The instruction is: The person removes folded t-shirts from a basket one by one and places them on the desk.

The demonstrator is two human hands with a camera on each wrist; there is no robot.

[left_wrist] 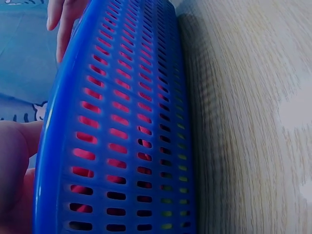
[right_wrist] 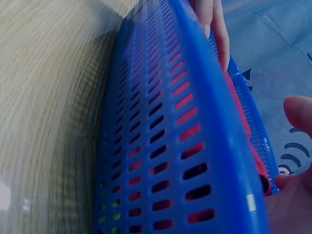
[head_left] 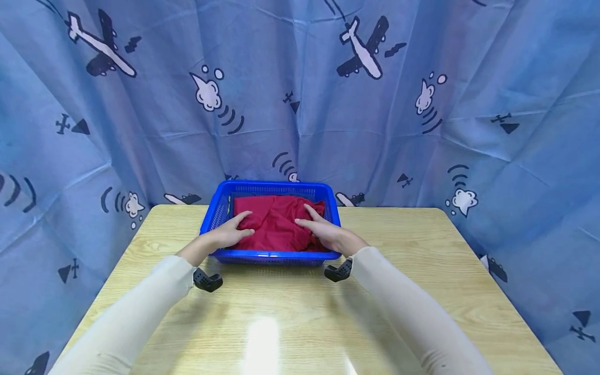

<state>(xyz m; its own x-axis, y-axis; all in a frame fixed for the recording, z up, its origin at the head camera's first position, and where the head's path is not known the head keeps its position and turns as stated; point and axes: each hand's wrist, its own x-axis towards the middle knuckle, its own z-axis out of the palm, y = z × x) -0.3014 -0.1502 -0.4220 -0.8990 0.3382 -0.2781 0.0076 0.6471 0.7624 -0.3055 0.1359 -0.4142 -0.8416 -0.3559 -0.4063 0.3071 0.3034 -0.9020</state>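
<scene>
A blue plastic basket (head_left: 276,254) with slotted walls stands toward the far side of the table, a crumpled red cloth (head_left: 274,221) inside it. Over the basket's left part reaches my left hand (head_left: 229,232), thumb and fingers spread apart above the cloth. My right hand (head_left: 328,232) reaches over the right part in the same way, its fingers extended toward the cloth. Neither hand grips anything. In both wrist views the basket's front wall (left_wrist: 122,117) hides much of the hands, and red shows through its slots. Something yellow-green (left_wrist: 167,226) shows low behind the slots.
The wooden table (head_left: 276,302) extends in front of the basket and to both sides. Behind it hangs a blue curtain (head_left: 262,78) printed with airplanes. Each wrist carries a black device (head_left: 208,280) near the basket's front edge.
</scene>
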